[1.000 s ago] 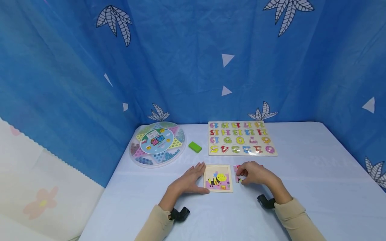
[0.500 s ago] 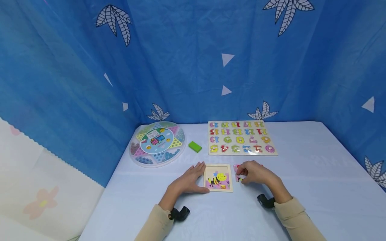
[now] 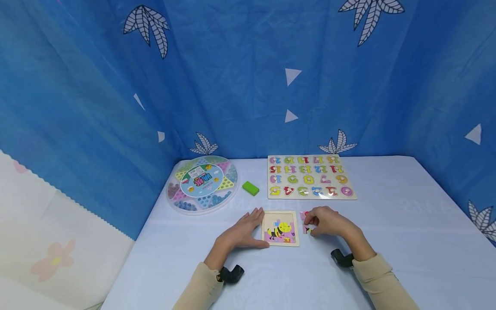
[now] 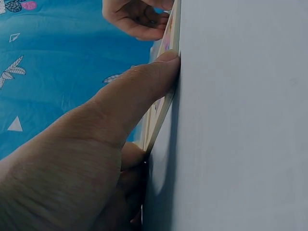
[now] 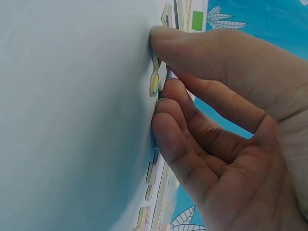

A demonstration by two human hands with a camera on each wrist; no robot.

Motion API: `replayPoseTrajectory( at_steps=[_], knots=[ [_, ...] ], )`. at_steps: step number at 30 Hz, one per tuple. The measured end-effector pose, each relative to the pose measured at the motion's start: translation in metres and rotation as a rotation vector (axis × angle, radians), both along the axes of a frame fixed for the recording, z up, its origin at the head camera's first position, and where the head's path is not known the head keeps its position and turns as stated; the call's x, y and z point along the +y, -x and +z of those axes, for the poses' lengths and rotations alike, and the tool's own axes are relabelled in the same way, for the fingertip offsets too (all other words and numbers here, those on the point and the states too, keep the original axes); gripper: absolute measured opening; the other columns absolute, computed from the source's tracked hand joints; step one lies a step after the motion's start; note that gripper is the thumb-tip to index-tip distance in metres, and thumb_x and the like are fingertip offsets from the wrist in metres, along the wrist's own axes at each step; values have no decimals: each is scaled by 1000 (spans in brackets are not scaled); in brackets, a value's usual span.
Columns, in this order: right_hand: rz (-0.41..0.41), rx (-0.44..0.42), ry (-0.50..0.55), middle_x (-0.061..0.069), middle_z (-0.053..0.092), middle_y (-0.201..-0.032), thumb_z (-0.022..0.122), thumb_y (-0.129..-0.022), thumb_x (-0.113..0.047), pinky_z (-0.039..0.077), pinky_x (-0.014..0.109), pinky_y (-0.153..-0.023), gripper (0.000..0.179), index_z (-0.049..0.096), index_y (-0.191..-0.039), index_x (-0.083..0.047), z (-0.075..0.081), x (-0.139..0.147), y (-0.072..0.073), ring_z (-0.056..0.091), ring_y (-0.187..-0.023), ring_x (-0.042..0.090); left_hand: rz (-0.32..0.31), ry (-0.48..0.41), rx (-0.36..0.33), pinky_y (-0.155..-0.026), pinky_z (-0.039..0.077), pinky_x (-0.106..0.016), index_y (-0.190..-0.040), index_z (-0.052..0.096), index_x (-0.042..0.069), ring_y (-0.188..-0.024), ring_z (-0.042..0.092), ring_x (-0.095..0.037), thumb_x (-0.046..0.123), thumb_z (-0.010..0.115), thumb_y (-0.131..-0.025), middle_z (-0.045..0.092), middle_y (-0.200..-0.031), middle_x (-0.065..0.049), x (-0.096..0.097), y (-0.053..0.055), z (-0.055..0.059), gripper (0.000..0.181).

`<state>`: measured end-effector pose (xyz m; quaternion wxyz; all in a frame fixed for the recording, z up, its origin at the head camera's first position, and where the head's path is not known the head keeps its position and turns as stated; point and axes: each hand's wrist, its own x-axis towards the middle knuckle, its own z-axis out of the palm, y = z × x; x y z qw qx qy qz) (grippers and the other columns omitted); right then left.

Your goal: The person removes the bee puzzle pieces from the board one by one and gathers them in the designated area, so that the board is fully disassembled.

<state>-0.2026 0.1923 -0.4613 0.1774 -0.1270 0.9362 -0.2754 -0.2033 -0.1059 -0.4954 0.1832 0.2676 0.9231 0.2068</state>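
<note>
Numerals (image 3: 308, 180) 0–20 on board (image 3: 310, 174), apparently Chinese lettering (image 3: 203, 179) on round case (image 3: 202, 193)

Beige sleeves (image 3: 202, 286), wrist cameras (image 3: 233, 274) — black, bent

- Head view: your light falls bright and diffuse on the white tablecloth (image 3: 286, 280); the blue curtain (image 3: 240, 86) reads darker.
- Glare: small white highlight on your number puzzle board (image 3: 311, 175), near edge.
- Left wrist view: dimmer; shadow along the bee puzzle frame (image 3: 279, 212) by your left hand (image 4: 101, 130).
- Right wrist view: hazy; broad, soft-edged shadow beside your right hand (image 5: 231, 154).
</note>
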Motion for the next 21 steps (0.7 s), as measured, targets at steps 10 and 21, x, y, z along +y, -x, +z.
replayPoseTrajectory(
  at_steps=[10, 21],
  knots=[
    [13, -6, 0, -2, 59, -80, 85, -70, -7, 48, 25, -68, 25, 72, -91, -12, 2, 0, -1, 50, -77, 15, -4, -1, 6, -126, 12, -39, -157, 17, 13, -154, 8, -16, 61, 70, -79, 12, -165, 0, 0, 1, 0, 105],
    [-9, 9, 38, -3, 64, -87, 87, -69, -10, 51, 26, -71, 33, 72, -98, -10, 4, -3, -2, 52, -80, 15, 4, -2, -3, -126, 12, -39, -157, 17, 13, -154, 8, -15, 61, 70, -79, 11, -166, 1, 1, 0, 0, 106]
  ],
)
